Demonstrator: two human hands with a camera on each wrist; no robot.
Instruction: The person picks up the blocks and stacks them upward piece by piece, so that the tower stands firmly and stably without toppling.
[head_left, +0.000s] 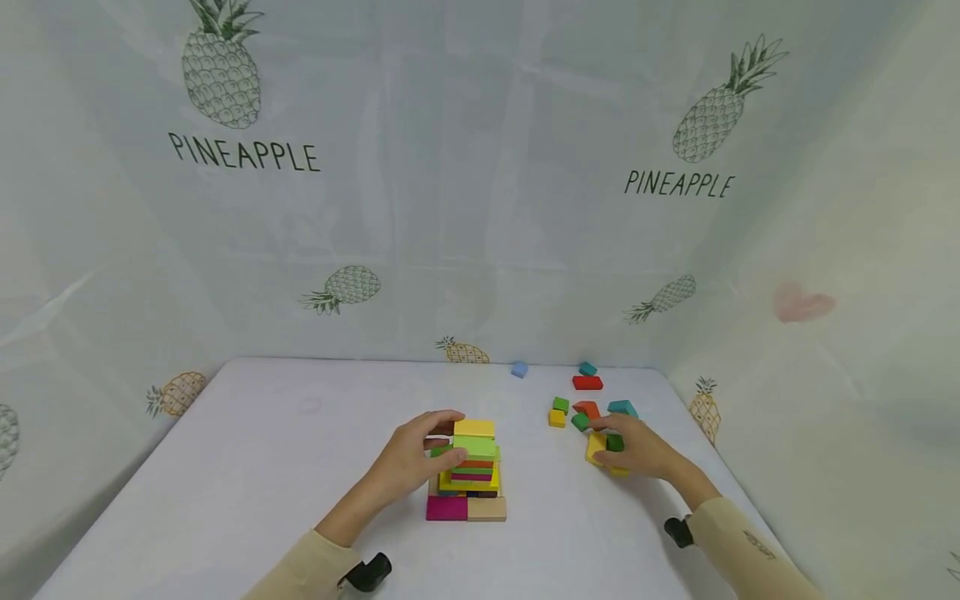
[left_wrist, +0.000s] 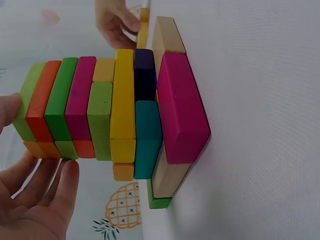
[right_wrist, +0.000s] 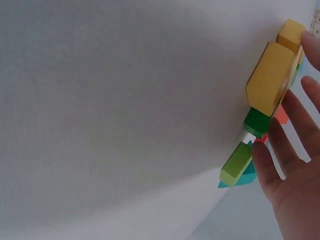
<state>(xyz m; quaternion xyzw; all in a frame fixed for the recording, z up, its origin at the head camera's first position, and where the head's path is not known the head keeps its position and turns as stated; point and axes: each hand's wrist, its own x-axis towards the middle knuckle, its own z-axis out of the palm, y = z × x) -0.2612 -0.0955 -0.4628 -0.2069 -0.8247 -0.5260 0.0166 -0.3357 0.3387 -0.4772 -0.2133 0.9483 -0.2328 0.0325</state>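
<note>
My left hand [head_left: 411, 458] curves round the upper left side of a tower of coloured wooden blocks [head_left: 474, 448]. In the left wrist view its thumb touches the light green block [left_wrist: 29, 100], and its fingers rest against the tower's side. Lower down are a yellow plank [left_wrist: 123, 100], a teal block [left_wrist: 148, 140] and a magenta block [left_wrist: 182, 110]. To the right, my right hand [head_left: 641, 446] reaches over loose blocks, fingers spread. Its thumb and fingertips are at a yellow block [right_wrist: 271, 77], a small yellow block [right_wrist: 290, 34] and a dark green block [right_wrist: 257, 121].
Beyond the right hand lie more loose blocks: a red block [head_left: 587, 383], an orange-red one [head_left: 587, 408], a teal one [head_left: 622, 407] and a yellow cube [head_left: 557, 418]. A blue block [head_left: 519, 369] lies near the far edge of the white table [head_left: 300, 450]. Pineapple-print cloth [head_left: 480, 208] hangs behind.
</note>
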